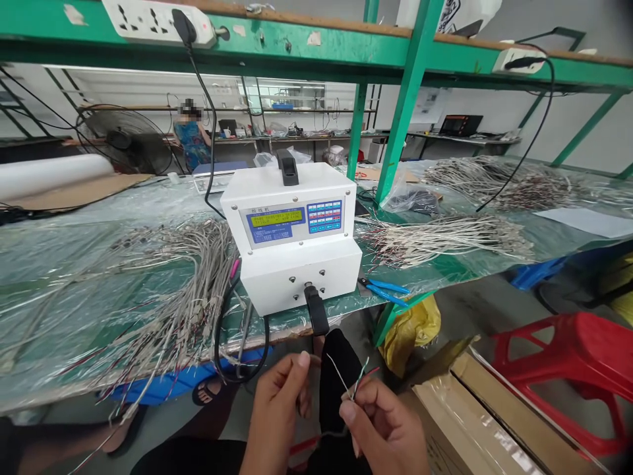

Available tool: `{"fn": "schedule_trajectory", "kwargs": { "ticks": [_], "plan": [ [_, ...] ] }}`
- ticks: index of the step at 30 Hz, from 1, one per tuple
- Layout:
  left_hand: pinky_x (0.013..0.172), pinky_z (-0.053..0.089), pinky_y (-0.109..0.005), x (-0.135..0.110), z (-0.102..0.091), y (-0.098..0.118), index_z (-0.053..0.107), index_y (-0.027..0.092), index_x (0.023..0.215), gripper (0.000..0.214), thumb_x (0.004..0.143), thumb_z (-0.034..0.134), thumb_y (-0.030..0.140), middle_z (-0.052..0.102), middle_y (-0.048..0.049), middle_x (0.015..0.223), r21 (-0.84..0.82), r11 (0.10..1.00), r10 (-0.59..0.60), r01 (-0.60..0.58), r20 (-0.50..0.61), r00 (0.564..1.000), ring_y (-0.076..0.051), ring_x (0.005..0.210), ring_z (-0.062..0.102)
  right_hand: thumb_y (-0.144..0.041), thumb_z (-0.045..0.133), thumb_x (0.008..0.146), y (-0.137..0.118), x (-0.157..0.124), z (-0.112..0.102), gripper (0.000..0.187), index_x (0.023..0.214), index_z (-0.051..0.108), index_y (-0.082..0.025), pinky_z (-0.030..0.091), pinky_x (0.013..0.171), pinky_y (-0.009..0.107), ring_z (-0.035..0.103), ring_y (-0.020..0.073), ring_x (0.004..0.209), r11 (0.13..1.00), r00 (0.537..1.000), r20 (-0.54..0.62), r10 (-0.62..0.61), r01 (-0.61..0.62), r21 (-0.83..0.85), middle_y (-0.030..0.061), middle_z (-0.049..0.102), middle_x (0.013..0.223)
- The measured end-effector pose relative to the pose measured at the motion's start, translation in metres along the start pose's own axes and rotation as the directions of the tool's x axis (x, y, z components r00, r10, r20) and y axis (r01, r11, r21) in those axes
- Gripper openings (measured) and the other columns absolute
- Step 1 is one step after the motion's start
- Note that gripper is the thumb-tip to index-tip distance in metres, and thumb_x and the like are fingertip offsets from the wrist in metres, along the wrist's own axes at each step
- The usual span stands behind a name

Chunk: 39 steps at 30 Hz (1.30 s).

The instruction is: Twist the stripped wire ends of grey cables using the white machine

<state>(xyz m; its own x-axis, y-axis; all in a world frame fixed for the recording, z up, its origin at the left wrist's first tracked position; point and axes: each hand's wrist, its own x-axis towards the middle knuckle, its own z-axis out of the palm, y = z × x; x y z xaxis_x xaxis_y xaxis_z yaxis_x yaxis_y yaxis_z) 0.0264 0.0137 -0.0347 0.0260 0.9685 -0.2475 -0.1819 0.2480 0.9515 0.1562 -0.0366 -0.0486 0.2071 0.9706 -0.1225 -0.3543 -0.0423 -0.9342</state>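
Note:
My right hand (380, 422) pinches a thin sheathed cable (336, 433) near its end, where fine white, green and red cores (353, 386) fan out. My left hand (279, 409) is close beside it, fingers curled, and I cannot tell whether it grips anything. Both hands are below the bench edge, over my dark lap. Ahead stands a white benchtop machine (291, 237) with a yellow display and blue keypad. A large bundle of grey cables (168, 310) lies left of it, another bundle (445, 241) right of it. Blue-handled pliers (383, 291) lie near the machine's right front corner.
A plastic-covered green bench (69, 264) runs across the view, with a further cable bundle (499, 185) behind. A green shelf holds a power strip (153, 20). A red stool (568, 363) and cardboard box (475, 422) stand to my right; a person (192, 142) sits far back.

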Motion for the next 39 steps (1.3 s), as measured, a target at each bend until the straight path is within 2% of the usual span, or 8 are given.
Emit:
{"fn": "schedule_trajectory", "kwargs": {
  "ticks": [2,4,7,11,18,30,36,39],
  "plan": [
    [0.049,0.031,-0.024,0.017,-0.005,0.012,0.054,0.018,0.066,0.046,0.085,0.059,0.06,0.038,0.0064,0.047,0.138,0.989,0.06,-0.056,-0.026,0.998,-0.011,0.047,0.036,-0.049,0.076,0.077,0.001,0.004,0.002,0.042,0.067,0.053,-0.015,0.031,0.044,0.015,0.038,0.0033,0.046,1.0,0.999,0.031,0.012,-0.013,0.023,-0.0052,0.046,0.06],
    [0.047,0.031,-0.024,0.039,-0.007,0.028,0.047,0.02,0.062,0.049,0.086,0.056,0.062,0.036,0.0065,0.046,0.214,0.975,0.068,-0.065,-0.004,0.998,-0.011,0.045,0.035,-0.049,0.075,0.078,0.002,0.008,0.006,0.04,0.07,0.054,-0.016,0.032,0.044,0.015,0.04,0.0038,0.044,0.999,0.998,0.053,0.026,-0.028,0.036,-0.0058,0.046,0.056],
    [0.039,0.024,-0.023,0.072,-0.002,0.05,0.047,0.021,0.062,0.049,0.08,0.06,0.065,0.028,0.0088,0.047,0.227,0.974,-0.009,-0.007,0.072,0.997,-0.01,0.04,0.026,-0.047,0.075,0.078,0.002,0.015,0.013,0.038,0.07,0.055,-0.016,0.035,0.045,0.016,0.042,0.0047,0.044,1.0,0.998,0.062,0.022,-0.023,0.008,-0.0058,0.046,0.056],
    [0.037,0.013,-0.023,0.095,0.011,0.062,0.033,0.024,0.05,0.053,0.073,0.07,0.056,0.022,0.0097,0.042,0.229,0.973,-0.062,0.03,0.133,0.989,-0.007,0.037,0.019,-0.047,0.072,0.08,0.001,0.026,0.019,0.036,0.07,0.056,-0.016,0.034,0.045,0.016,0.042,0.0052,0.045,0.997,0.997,0.081,0.0,0.007,-0.08,-0.0056,0.046,0.057],
    [0.038,0.011,-0.023,0.102,0.012,0.045,0.041,0.022,0.051,0.046,0.078,0.062,0.051,0.029,0.0083,0.039,0.166,0.986,-0.021,-0.004,0.149,0.989,-0.006,0.033,0.02,-0.049,0.07,0.08,-0.002,0.045,0.021,0.037,0.072,0.058,-0.015,0.035,0.047,0.018,0.042,0.0076,0.046,0.979,0.996,0.093,0.008,0.012,-0.203,-0.0066,0.044,0.05],
    [0.036,0.014,-0.021,0.101,0.013,0.044,0.045,0.021,0.055,0.043,0.078,0.063,0.052,0.033,0.0072,0.042,0.122,0.992,-0.041,0.024,0.141,0.989,-0.006,0.034,0.025,-0.045,0.07,0.077,-0.007,0.056,0.032,0.033,0.071,0.06,-0.014,0.034,0.046,0.017,0.041,0.0071,0.045,0.987,1.0,0.019,-0.015,0.018,-0.159,-0.0064,0.045,0.049],
    [0.036,0.018,-0.02,0.095,0.011,0.047,0.035,0.023,0.05,0.056,0.073,0.069,0.061,0.021,0.0103,0.042,0.069,0.997,-0.029,0.019,0.149,0.988,-0.006,0.037,0.02,-0.044,0.073,0.072,0.002,0.055,0.031,0.034,0.08,0.063,-0.013,0.034,0.043,0.018,0.043,0.0072,0.045,0.987,1.0,0.002,0.011,-0.01,-0.159,-0.0026,0.054,0.059],
    [0.037,0.026,-0.021,0.084,0.004,0.038,0.048,0.02,0.055,0.057,0.077,0.056,0.072,0.026,0.0086,0.043,0.021,1.0,0.008,-0.01,0.073,0.997,-0.008,0.038,0.026,-0.042,0.071,0.076,0.005,0.053,0.029,0.03,0.079,0.064,-0.013,0.035,0.045,0.018,0.043,0.0081,0.048,0.977,1.0,-0.016,-0.004,0.001,-0.213,-0.0038,0.051,0.056]
  ]
}}
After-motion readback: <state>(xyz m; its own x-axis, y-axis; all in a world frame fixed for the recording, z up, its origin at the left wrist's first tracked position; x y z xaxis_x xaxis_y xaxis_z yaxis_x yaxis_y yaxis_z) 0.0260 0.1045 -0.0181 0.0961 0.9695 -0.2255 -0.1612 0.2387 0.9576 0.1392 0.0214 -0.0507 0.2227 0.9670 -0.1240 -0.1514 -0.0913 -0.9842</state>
